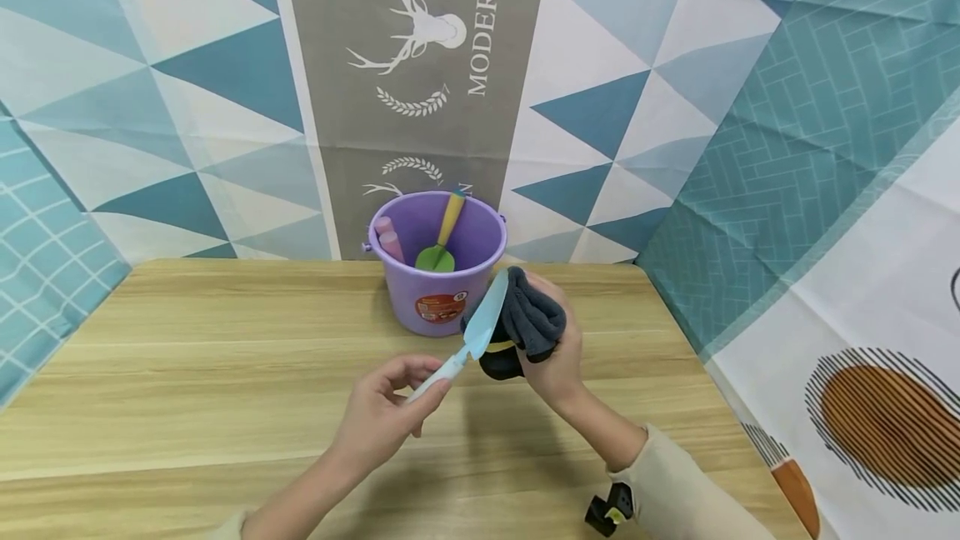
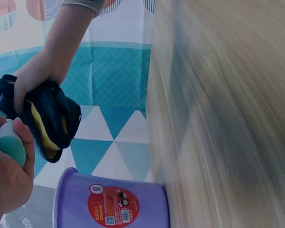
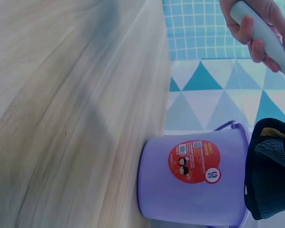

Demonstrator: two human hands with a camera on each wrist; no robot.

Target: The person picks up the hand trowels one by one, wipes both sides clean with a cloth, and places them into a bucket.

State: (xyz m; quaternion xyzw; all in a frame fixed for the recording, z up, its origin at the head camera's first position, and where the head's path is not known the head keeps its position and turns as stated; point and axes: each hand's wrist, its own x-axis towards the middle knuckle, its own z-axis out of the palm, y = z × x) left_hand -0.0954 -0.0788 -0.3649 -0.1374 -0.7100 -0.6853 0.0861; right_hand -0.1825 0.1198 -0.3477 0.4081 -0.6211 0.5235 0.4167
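Observation:
My left hand [image 1: 375, 419] holds a light-blue garden trowel [image 1: 486, 319] by its pale handle, blade pointing up and away. In my right hand [image 1: 564, 352] is a bunched dark cloth [image 1: 534, 319] with a yellow stripe. The trowel blade lies along the cloth's left side in the head view. Both are raised over the table, in front of the purple bucket [image 1: 402, 294]. The left wrist view shows the right hand [image 2: 40, 71] gripping the folded cloth [image 2: 54, 111] from above. In the right wrist view the left fingers wrap the trowel handle [image 3: 263, 35].
Inside the bucket stand a green hand shovel [image 1: 436, 259] with a yellow handle and two pink rods [image 1: 390, 242]. The bucket is at the back edge of the wooden table [image 1: 187, 373]. Patterned cloth walls [image 1: 600, 107] rise behind and beside the table.

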